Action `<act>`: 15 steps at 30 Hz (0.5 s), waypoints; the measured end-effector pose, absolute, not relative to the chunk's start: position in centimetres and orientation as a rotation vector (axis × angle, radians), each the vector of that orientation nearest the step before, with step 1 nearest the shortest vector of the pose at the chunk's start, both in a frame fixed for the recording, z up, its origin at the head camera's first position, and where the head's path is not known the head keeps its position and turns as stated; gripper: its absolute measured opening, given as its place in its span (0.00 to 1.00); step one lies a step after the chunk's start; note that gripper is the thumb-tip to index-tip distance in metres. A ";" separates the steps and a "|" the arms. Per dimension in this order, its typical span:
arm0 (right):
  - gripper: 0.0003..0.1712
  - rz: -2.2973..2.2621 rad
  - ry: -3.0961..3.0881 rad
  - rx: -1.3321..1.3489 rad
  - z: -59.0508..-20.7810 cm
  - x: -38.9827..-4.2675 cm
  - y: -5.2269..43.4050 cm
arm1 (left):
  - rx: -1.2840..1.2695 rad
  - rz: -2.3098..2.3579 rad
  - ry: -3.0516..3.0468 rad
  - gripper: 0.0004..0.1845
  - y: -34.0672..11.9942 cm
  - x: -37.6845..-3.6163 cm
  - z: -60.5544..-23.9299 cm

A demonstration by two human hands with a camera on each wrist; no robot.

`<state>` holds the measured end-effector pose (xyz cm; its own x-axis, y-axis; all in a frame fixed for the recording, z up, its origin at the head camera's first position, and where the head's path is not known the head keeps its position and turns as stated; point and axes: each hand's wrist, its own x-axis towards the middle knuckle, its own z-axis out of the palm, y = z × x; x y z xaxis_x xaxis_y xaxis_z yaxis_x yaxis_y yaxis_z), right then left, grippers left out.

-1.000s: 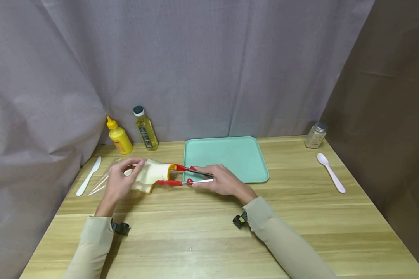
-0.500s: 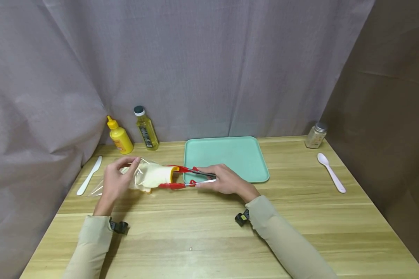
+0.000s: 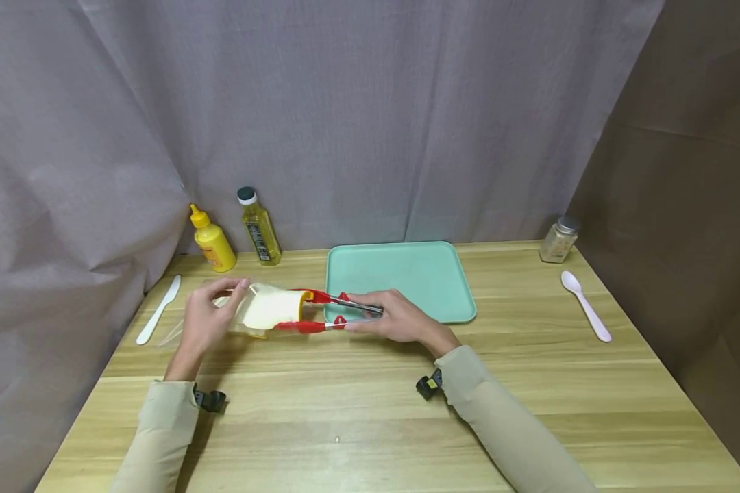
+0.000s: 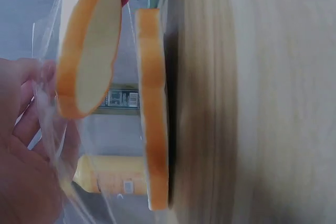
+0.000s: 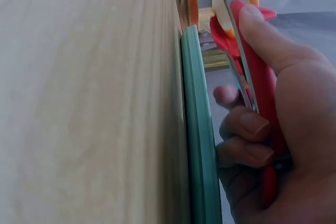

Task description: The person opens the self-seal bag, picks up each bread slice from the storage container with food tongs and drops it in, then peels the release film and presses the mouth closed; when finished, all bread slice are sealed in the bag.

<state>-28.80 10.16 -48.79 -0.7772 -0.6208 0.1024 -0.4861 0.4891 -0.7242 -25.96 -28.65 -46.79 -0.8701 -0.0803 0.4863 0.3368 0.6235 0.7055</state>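
My left hand [image 3: 206, 322] pinches the edge of a clear plastic bag [image 4: 50, 124] between thumb and fingers. In the left wrist view one bread slice [image 4: 94, 51] sits raised and bent inside the bag, while another bread slice [image 4: 152, 114] lies flat on the table beneath it. My right hand [image 3: 395, 318] grips a pair of tongs [image 5: 257, 72] with red tips and metal arms. Their red tips [image 3: 305, 326] stand on either side of the upper slice, which curves between them. The bag partly covers the far part of the bread.
A mint-green tray [image 3: 401, 274] lies behind the right hand. Back left stand a yellow squeeze bottle [image 3: 214, 248] and an oil bottle [image 3: 261, 236]. A white knife [image 3: 159, 309] lies at the left, a white spoon [image 3: 586, 307] at the right, near a seasoning jar [image 3: 558, 241].
My left hand has shifted slightly left with the bag's edge. The right hand and tongs have moved a little to the right, the slice still squeezed between the tips.
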 end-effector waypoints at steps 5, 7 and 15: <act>0.44 -1.157 2.514 -0.923 -48.7 -28.8 10.4 | -0.196 -1.157 -2.368 0.12 -28.5 -25.9 -46.7; 0.43 -1.149 2.541 -0.934 -48.9 -28.9 10.4 | -0.202 -1.157 -2.372 0.12 -28.4 -25.8 -46.7; 0.43 -1.060 2.703 -1.036 -48.9 -28.8 9.7 | -0.224 -1.189 -2.382 0.12 -28.4 -25.9 -46.8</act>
<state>-28.76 9.66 -48.87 -0.7727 -0.6089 0.1795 -0.5686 0.5381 -0.6222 -25.86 -28.39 -46.76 -0.8783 -0.0603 0.4743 0.3427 0.6123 0.7125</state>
